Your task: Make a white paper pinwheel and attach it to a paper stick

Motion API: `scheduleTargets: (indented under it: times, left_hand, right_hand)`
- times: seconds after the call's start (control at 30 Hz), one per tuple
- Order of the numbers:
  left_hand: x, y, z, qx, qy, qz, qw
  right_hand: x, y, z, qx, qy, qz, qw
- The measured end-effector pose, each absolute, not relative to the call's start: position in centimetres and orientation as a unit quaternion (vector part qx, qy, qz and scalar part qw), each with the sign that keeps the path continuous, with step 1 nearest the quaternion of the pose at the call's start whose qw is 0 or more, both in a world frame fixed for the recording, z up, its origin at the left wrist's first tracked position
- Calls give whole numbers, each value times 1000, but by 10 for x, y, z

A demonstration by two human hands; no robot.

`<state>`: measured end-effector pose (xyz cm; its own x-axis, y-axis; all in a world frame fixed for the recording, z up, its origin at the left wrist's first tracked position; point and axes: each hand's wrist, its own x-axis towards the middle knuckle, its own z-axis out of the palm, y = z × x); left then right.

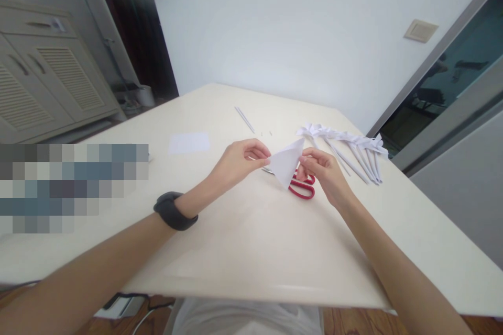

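Note:
A folded white paper triangle [286, 163] is held above the cream table [243, 241] between both hands. My left hand [238, 159] pinches its left corner with thumb and fingers; a black band sits on that wrist. My right hand [324, 170] grips the triangle's right edge. Directly under the paper lie scissors with red handles [302, 188], partly hidden by the paper and my right hand.
A row of several white paper flowers on rolled stems [349, 149] lies at the right rear of the table. A thin rolled paper stick [244, 119] lies farther back, a small white paper square [189, 142] to the left. A blurred patch covers the left table edge.

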<state>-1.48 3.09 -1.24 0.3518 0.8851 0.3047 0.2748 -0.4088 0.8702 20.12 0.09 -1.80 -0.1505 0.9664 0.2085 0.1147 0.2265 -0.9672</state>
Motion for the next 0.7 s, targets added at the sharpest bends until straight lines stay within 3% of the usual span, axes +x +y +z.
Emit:
scheduleTargets:
  times: [0.4,0.57,0.7]
  left_hand:
    - [-11,17,-12,845,324,416,90]
    - [-10,17,-20,863,280,418,59]
    - [-9,17,-20,865,282,404,95]
  right_hand:
    - [204,5,-25,-467,-550,527,449]
    - [203,7,-27,-454,-529,576,427]
    - [203,7,-27,-440,-527,580,438]
